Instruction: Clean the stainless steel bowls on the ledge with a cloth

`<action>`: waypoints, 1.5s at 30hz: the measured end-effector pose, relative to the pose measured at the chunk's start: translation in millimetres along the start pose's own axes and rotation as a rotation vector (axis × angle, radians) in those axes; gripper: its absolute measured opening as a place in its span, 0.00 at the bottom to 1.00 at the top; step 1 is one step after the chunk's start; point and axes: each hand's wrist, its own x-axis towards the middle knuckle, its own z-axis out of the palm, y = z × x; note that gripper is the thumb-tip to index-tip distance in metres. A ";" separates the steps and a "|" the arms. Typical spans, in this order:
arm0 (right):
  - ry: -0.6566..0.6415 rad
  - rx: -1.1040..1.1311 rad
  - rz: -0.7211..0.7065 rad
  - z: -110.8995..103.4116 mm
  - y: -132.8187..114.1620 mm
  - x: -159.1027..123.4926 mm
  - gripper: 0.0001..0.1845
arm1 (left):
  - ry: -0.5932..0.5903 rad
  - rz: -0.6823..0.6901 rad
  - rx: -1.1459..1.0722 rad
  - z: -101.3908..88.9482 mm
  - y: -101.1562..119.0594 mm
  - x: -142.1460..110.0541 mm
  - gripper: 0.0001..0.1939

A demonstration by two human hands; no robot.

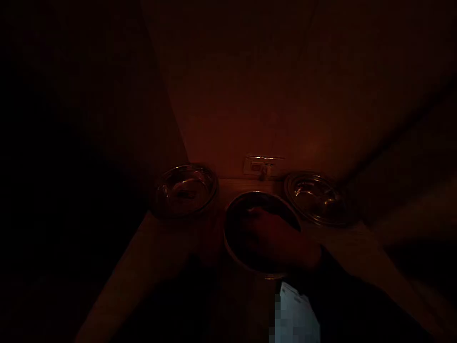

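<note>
My right hand (274,233) reaches in from the lower right, over the opening of a round, dark-looking pot or bowl (228,240) with a thin pale rim. Its fingers are lost in the darkness inside, so what they touch or hold, if anything, cannot be made out. A dark sleeve (342,281) covers that forearm. My left hand does not show anywhere in the dim reddish light.
Two glossy round lids or dishes flank the pot: one at the left (185,193), one at the right (316,200). A wooden-looking table (123,271) carries them. Behind is a wall (228,119) with a socket plate (264,165). Something pale and bright (298,314) shows below.
</note>
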 end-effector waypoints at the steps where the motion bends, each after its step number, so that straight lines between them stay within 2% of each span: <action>1: -0.002 0.005 0.003 -1.1 -0.5 0.1 0.15 | 0.003 -0.001 0.000 -1.4 -0.3 -0.6 0.19; 8: -0.011 0.026 -0.007 -4.3 -0.9 -0.1 0.14 | -0.012 -0.046 0.097 -11.4 3.8 -2.1 0.09; 13: -0.010 0.039 -0.014 -4.9 0.3 -0.7 0.14 | 0.008 -0.177 0.073 -11.7 9.9 -2.7 0.17; 18: 0.012 0.050 -0.002 -3.9 -2.3 0.8 0.15 | -0.007 -0.165 -0.113 -5.5 9.1 -4.5 0.19; 22: -0.017 -0.037 -0.016 -3.0 -3.2 -1.7 0.11 | -0.013 -0.187 -0.149 -4.2 6.1 -4.5 0.19; 27: 0.005 -0.070 -0.042 -1.3 -1.4 -7.5 0.23 | -0.002 -0.213 -0.128 -4.6 6.4 -5.5 0.18; 29: 0.033 -0.094 -0.034 0.8 -1.4 -7.2 0.25 | 0.011 -0.221 -0.135 -4.4 6.7 -5.6 0.18; 34: 0.067 -0.188 0.088 6.6 -1.8 -2.5 0.22 | -0.015 -0.134 -0.163 -3.4 3.7 -4.8 0.18; 37: 0.094 -0.196 0.140 9.2 -0.3 0.8 0.19 | -0.002 -0.133 -0.158 -2.7 2.0 -5.5 0.19; 41: 0.120 -0.166 0.129 11.8 3.7 3.7 0.16 | -0.026 -0.141 -0.155 -2.6 4.1 -6.8 0.18; 45: 0.092 -0.122 0.055 9.9 8.0 2.4 0.16 | -0.076 -0.176 -0.094 -3.5 7.8 -7.3 0.19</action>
